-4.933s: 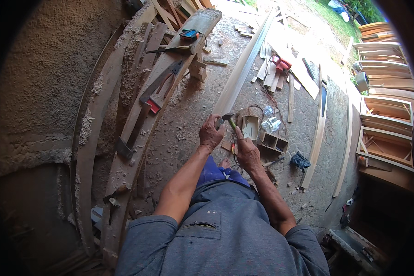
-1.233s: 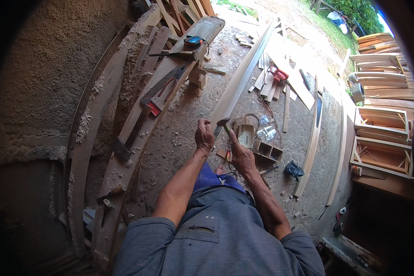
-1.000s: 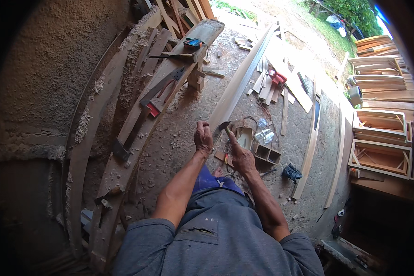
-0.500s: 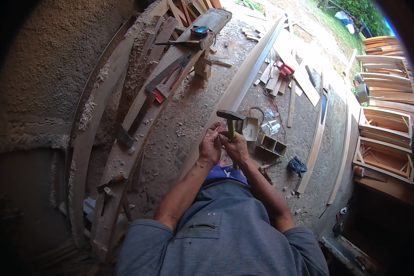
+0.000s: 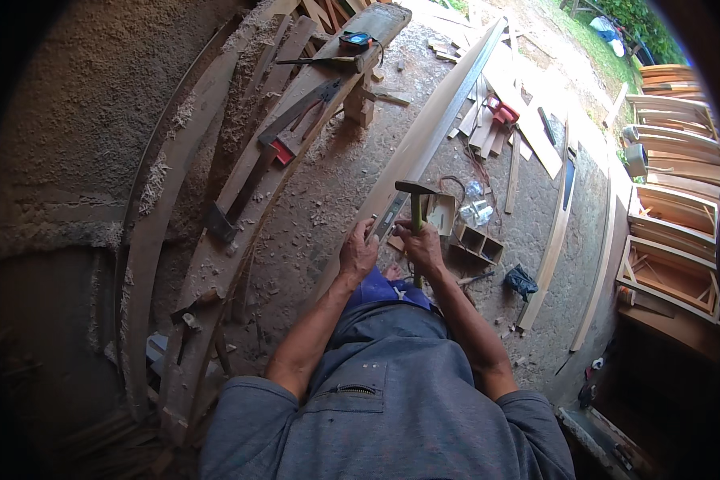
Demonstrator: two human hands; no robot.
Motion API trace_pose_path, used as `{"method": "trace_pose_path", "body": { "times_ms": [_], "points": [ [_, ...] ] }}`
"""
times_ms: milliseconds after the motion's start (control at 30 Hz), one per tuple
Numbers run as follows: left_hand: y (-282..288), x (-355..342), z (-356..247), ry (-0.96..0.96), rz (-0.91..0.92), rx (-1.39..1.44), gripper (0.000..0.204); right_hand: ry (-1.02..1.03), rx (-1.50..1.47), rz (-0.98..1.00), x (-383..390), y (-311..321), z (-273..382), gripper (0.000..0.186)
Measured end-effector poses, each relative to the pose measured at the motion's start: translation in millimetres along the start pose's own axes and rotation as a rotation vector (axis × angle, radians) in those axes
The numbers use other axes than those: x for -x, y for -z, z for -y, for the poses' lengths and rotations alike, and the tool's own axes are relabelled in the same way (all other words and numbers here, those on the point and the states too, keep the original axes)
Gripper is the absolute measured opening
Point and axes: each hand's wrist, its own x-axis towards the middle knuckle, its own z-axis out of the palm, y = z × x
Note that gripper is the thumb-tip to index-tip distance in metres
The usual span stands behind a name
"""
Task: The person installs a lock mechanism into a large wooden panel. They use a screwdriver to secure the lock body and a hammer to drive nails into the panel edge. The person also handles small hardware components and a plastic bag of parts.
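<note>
My right hand (image 5: 421, 244) grips the yellow-green handle of a hammer (image 5: 415, 197), whose dark head is raised above the hands. My left hand (image 5: 358, 253) holds the near end of a long pale wooden plank (image 5: 440, 120) that runs away to the upper right; a dark flat metal strip lies along the plank just past my fingers. Both hands sit close together over the plank's near end. My grey shirt and blue shorts fill the lower part of the view.
A long workbench (image 5: 296, 136) at left carries a red-handled clamp (image 5: 284, 148), a tape measure (image 5: 354, 38) and sawdust. A small wooden compartment box (image 5: 476, 242), clear plastic bags (image 5: 476, 210), scattered offcuts (image 5: 496, 132) and leaning boards (image 5: 556, 240) lie on the ground. Stacked wooden frames (image 5: 676, 208) stand at right.
The hammer has risen from near the plank to above my hands. Both hands stayed at the plank's near end; the view shifted slightly.
</note>
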Motion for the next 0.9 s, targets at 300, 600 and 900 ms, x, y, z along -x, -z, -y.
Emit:
{"method": "trace_pose_path", "body": {
  "times_ms": [300,600,900],
  "points": [
    [-9.2,-1.9,34.2,-0.055,0.107,0.379,0.037,-0.260,-0.322,0.193,2.4,-8.4,-1.9,0.020],
    [-7.7,2.1,25.3,-0.134,-0.008,0.285,0.033,-0.291,-0.370,0.263,-2.7,-9.7,-10.2,0.023],
    [-7.4,0.4,30.3,-0.144,-0.025,0.220,0.033,-0.276,-0.330,0.279,-3.6,-13.0,-5.7,0.024]
  ]
}}
